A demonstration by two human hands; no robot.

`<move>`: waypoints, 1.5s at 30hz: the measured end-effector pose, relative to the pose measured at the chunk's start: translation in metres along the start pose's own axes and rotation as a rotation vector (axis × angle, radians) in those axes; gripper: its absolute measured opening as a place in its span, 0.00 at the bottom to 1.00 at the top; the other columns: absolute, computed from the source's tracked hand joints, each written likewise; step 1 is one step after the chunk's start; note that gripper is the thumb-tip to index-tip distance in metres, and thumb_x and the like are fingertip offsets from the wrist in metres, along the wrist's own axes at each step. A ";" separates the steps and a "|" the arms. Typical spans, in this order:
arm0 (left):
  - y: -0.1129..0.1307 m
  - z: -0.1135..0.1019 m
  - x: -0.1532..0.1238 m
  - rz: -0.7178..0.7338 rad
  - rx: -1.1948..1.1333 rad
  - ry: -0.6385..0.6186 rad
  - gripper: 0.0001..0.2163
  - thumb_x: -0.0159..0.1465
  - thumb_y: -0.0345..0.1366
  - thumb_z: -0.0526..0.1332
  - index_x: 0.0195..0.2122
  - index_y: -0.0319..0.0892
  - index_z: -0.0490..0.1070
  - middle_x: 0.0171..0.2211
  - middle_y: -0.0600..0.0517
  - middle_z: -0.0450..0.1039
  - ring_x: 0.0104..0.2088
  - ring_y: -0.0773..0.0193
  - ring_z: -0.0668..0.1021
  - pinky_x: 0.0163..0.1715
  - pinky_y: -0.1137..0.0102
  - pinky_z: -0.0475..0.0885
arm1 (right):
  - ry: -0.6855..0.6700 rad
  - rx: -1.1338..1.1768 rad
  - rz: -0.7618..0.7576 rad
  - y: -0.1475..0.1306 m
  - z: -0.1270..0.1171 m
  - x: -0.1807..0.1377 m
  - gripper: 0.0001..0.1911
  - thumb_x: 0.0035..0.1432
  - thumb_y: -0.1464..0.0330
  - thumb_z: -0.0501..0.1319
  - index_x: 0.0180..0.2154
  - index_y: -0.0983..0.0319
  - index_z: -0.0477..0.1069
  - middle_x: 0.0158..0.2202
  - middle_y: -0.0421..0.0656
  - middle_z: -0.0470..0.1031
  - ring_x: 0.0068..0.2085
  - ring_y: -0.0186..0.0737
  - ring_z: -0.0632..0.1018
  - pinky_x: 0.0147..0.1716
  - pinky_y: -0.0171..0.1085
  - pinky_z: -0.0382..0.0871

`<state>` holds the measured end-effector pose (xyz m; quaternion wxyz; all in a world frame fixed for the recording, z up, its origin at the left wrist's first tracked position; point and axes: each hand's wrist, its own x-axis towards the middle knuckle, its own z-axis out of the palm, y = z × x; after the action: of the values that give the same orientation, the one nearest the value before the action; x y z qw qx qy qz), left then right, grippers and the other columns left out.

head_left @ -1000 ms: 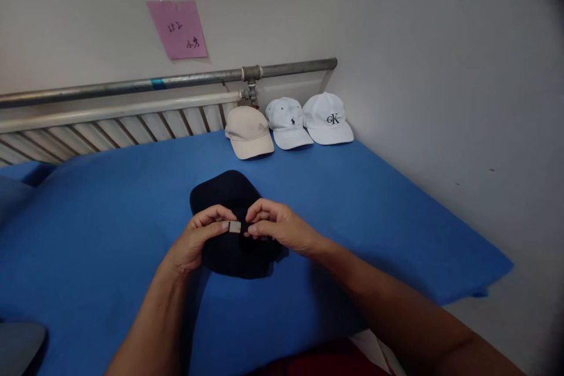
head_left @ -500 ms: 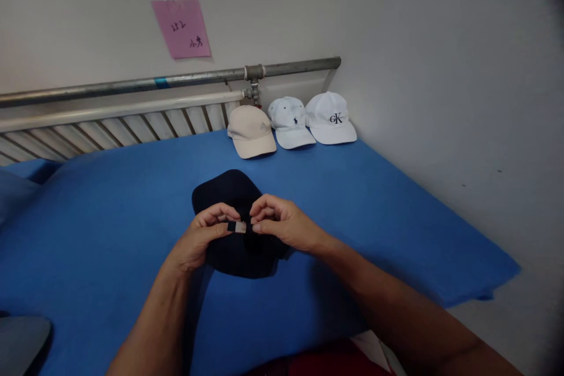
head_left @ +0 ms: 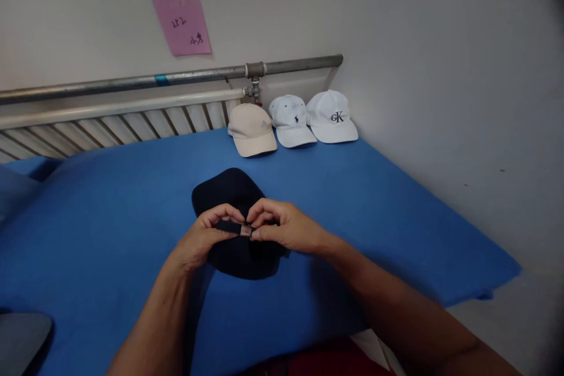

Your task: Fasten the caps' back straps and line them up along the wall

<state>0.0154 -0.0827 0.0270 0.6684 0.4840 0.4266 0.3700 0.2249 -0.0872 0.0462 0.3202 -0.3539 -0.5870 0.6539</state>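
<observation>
A dark navy baseball cap (head_left: 240, 264) lies on the blue-covered table in front of me, its brim pointing away to the upper left. Its back strap (head_left: 229, 226) carries a small metal buckle (head_left: 246, 230). My left hand (head_left: 209, 232) is closed, pinching the strap on the buckle's left side. Thumb and fingers of my right hand (head_left: 279, 223) pinch at the buckle's right edge, where the strap meets it. The fingertips of both hands nearly meet above the cap. What lies beneath the right fingers is partly hidden.
Along the back of the blue table cover (head_left: 132, 200) stand a beige cap (head_left: 251, 128), a pale cap with a small emblem (head_left: 291, 121) and a white lettered cap (head_left: 332, 116). Behind runs a radiator (head_left: 154, 123) under a metal pipe (head_left: 198, 75). A grey rounded object (head_left: 22, 341) shows lower left.
My right fingers have come in against the buckle, and more of the dark strap shows to its left. The buckle has shifted slightly right. The cap stays nearly in place.
</observation>
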 end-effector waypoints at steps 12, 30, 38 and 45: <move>0.003 -0.002 -0.003 0.012 0.062 0.008 0.08 0.49 0.29 0.68 0.31 0.43 0.75 0.28 0.56 0.72 0.25 0.73 0.71 0.25 0.79 0.64 | 0.024 0.007 -0.034 0.000 -0.004 0.000 0.09 0.49 0.73 0.64 0.36 0.61 0.70 0.29 0.36 0.73 0.31 0.30 0.73 0.34 0.33 0.65; 0.004 -0.004 -0.005 0.006 -0.002 -0.032 0.08 0.52 0.35 0.70 0.32 0.40 0.74 0.26 0.56 0.72 0.23 0.74 0.70 0.24 0.78 0.62 | 0.031 -0.081 -0.113 0.002 -0.005 0.001 0.05 0.51 0.71 0.64 0.33 0.61 0.69 0.28 0.36 0.71 0.30 0.30 0.72 0.33 0.33 0.65; 0.007 -0.005 -0.004 0.015 -0.013 -0.068 0.11 0.61 0.42 0.61 0.32 0.39 0.75 0.29 0.52 0.72 0.29 0.69 0.73 0.30 0.75 0.65 | 0.036 -0.232 -0.133 -0.001 0.011 0.000 0.09 0.51 0.67 0.66 0.36 0.60 0.72 0.32 0.38 0.75 0.34 0.33 0.74 0.37 0.36 0.68; 0.008 -0.011 -0.007 0.120 0.142 -0.085 0.17 0.65 0.49 0.55 0.30 0.40 0.71 0.32 0.50 0.72 0.34 0.64 0.71 0.35 0.70 0.64 | -0.015 -0.113 -0.010 0.008 0.009 0.002 0.08 0.52 0.65 0.66 0.34 0.61 0.71 0.27 0.36 0.71 0.28 0.30 0.71 0.27 0.32 0.67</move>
<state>0.0019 -0.0839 0.0341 0.6264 0.5702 0.3934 0.3574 0.2157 -0.0913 0.0385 0.2987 -0.3636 -0.6271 0.6207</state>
